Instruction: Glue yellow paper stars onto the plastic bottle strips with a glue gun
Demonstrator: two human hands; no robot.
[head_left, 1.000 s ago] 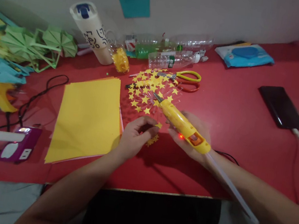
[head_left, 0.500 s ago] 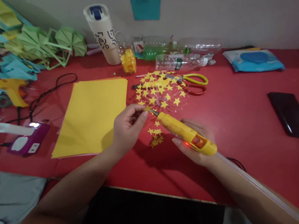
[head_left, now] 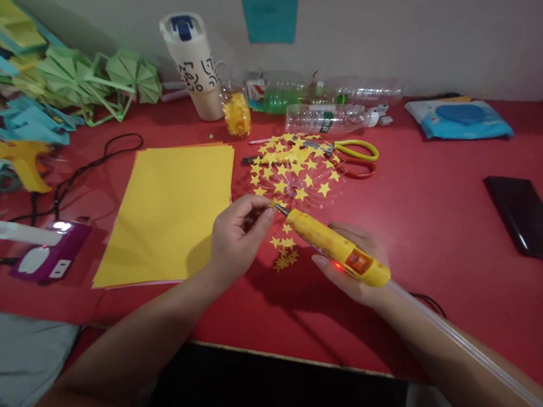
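Note:
My right hand (head_left: 356, 266) is wrapped round a yellow hot glue gun (head_left: 339, 245) with a red light glowing on it and a long clear glue stick (head_left: 437, 321) out of its back. Its metal nozzle points at the fingertips of my left hand (head_left: 242, 233). Those fingers pinch a small yellow paper star (head_left: 272, 205), mostly hidden by the fingertips and nozzle. Just beyond lies a clear plastic piece (head_left: 292, 183) dotted with yellow stars. Loose stars (head_left: 285, 257) lie in a small pile below the nozzle.
Yellow paper sheets (head_left: 169, 209) lie left of my hands. Scissors (head_left: 357, 150), plastic bottles (head_left: 308, 118) and a tumbler (head_left: 194, 68) are behind. A purple power strip (head_left: 48, 260) and a second glue gun (head_left: 22, 158) are far left, a phone (head_left: 530, 216) and wipes pack (head_left: 458, 118) right.
The view has shifted slightly. My left fingers and the star now sit closer against the nozzle, covering more of the star; both grips stay the same.

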